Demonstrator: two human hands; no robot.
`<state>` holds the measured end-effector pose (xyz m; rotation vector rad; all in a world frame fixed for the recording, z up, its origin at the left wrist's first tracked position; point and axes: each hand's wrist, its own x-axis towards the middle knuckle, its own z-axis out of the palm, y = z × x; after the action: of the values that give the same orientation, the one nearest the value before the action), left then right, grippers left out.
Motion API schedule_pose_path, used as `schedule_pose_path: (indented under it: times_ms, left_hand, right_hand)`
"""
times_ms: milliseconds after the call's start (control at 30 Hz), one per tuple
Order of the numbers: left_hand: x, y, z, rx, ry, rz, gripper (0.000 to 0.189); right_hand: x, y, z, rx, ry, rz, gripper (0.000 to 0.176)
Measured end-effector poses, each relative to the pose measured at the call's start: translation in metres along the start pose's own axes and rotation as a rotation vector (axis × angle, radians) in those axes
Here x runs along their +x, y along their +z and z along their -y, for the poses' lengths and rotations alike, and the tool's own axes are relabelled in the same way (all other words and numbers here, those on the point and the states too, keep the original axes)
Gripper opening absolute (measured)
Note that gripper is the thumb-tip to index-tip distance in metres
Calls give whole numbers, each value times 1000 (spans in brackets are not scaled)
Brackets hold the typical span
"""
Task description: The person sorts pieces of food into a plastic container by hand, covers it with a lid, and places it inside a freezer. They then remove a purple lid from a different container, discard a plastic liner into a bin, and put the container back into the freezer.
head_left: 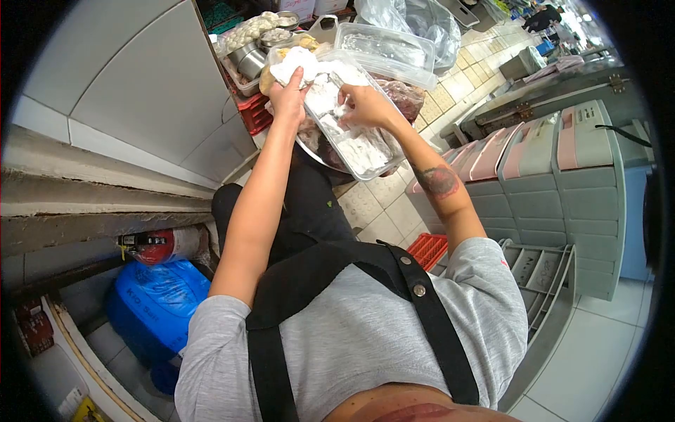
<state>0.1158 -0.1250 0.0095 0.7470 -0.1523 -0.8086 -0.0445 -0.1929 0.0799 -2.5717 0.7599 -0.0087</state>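
A clear plastic tub (391, 166) of white powder (362, 151) sits tilted across the view on top of other containers. At its far left end, my left hand (288, 98) is closed on a white powder-coated piece (295, 65), thumb on top. My right hand (365, 107) reaches over the tub's right side with bent fingers down in the powder. White stuff shows at those fingertips, but whether they grip a separate piece is hidden. Beneath the tub, a round bowl (318, 156) holds dark red pieces that look like meat.
Behind the tub stand an empty clear container (387, 49), metal bowls (249, 62) and a bag of pale round items (253, 32). A red crate (253, 112) is at left. Grey-and-pink drawers (548, 148) stand at right; a blue bag (158, 302) lies lower left.
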Motion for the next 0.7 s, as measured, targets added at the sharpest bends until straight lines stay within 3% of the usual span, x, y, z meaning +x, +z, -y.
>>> schedule_pose_path:
  times_ms: [200,300,400,533,633,700]
  left_hand:
    - [-1,0,0,3,-28,-13,38]
    - [3,-4,4,-13,-10,-6,37]
    - [2,-2,2,-14,-2,-7,37]
    - [-1,1,0,-18,7,12,38]
    - [1,-2,1,-8,-11,15,37]
    - [0,-1,2,-12,5,15,36]
  right_hand:
    - [34,-29,0,77,-22,-258,38]
    - [66,-16,-2,-150,-80,-240,36]
    - [93,10,-8,-375,65,-166,35]
    - [91,27,-11,-417,28,-340,32]
    - [82,13,-25,-171,-117,-325,31]
    - [68,-7,-33,-122,-66,-355,33]
